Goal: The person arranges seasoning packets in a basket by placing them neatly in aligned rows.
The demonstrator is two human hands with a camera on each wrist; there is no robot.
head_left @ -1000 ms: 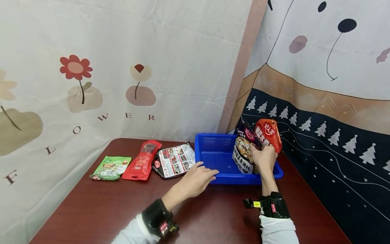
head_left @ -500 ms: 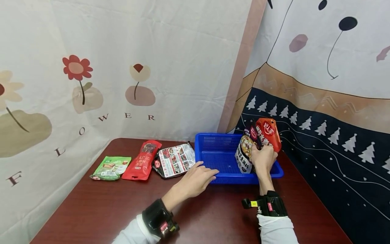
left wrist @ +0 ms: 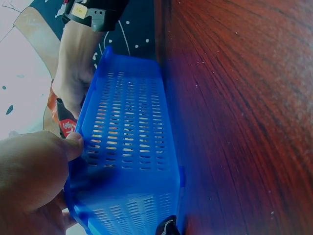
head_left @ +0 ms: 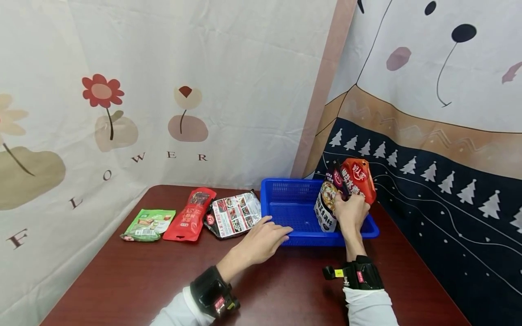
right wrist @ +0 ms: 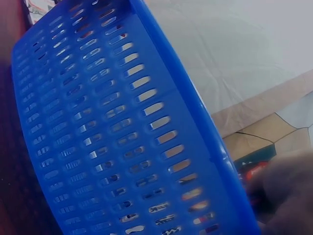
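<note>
In the head view, a blue plastic basket [head_left: 314, 240] stands on the table. My right hand [head_left: 351, 212] pinches the side edge of a dark food pouch [head_left: 327, 199] that stands upright in the basket's right part, a bowl of food printed on its front. Just behind it an orange-red pouch [head_left: 360, 177] leans at the right end, partly hidden by that hand. My left hand [head_left: 263, 241] holds the basket's near left corner. In the left wrist view its thumb [left wrist: 74, 146] lies on the rim, the other fingers mostly hidden behind the wall.
Left of the basket lie a black-and-white pouch [head_left: 236, 215], a red pouch [head_left: 190, 215] and a green packet [head_left: 148, 224] on the brown table [head_left: 163, 276]. Printed cloth hangs [head_left: 244, 90] close behind the table and along its right side.
My right hand has shifted the dark pouch slightly to the right, closer against the orange-red one, then held still. The left hand and the basket have stayed in place.
</note>
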